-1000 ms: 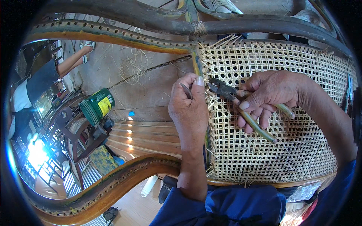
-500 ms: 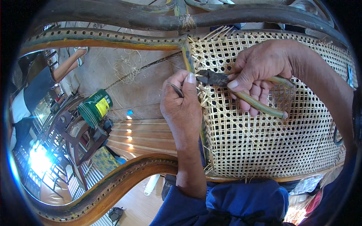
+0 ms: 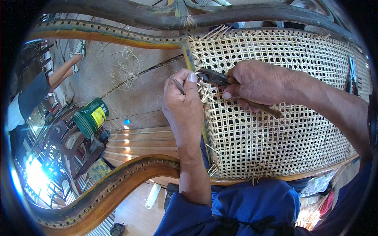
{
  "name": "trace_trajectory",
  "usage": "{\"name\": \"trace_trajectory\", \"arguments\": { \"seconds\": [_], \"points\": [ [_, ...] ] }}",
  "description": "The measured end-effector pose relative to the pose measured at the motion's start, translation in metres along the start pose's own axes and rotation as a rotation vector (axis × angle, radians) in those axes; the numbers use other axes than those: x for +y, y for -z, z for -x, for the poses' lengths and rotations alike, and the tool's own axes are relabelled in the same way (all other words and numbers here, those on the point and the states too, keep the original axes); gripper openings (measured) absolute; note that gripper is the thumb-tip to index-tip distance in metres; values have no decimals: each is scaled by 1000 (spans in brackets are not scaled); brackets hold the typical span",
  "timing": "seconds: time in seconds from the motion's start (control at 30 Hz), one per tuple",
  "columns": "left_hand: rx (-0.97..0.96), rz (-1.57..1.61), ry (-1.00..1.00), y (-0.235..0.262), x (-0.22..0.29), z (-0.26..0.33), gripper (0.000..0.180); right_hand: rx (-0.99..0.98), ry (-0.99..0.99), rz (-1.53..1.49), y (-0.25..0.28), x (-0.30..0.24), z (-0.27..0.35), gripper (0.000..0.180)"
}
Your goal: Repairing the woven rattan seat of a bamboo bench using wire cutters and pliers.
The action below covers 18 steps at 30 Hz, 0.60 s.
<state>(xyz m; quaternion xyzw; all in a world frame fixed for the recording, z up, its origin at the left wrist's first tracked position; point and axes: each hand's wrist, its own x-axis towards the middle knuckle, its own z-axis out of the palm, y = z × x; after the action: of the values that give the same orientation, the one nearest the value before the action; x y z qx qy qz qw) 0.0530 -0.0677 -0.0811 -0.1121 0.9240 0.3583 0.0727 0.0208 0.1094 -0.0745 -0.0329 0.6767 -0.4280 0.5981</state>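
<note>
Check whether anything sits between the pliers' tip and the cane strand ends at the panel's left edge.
Nothing visible does. The pliers in the right hand already reach the strand ends on the woven cane panel; the left hand rests beside them, not across.

Pliers (image 3: 220, 78) in my grip: dark jaws at the left edge of the pale woven cane panel (image 3: 283, 133), handles slanting down-right across the open-mesh weave, loose strand ends (image 3: 204, 94) sticking out there.

Right hand (image 3: 260, 84) lower on the cane panel (image 3: 283, 129), pliers (image 3: 214, 76) now meeting left thumb (image 3: 191, 78)
</note>
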Motion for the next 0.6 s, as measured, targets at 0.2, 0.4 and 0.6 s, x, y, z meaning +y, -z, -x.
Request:
{"name": "trace_trajectory", "arguments": {
  "seconds": [0.2, 0.4, 0.6],
  "points": [
    [-94, 44, 158, 6, 9, 1, 12, 184, -11, 137, -14, 0, 5, 26],
    [-120, 19, 121, 11, 10, -1, 12, 380, 222, 225, -28, 11, 0, 25],
    [-90, 115, 225, 24, 33, 8, 11, 417, 210, 205, -39, 10, 26, 21]
  ]
}}
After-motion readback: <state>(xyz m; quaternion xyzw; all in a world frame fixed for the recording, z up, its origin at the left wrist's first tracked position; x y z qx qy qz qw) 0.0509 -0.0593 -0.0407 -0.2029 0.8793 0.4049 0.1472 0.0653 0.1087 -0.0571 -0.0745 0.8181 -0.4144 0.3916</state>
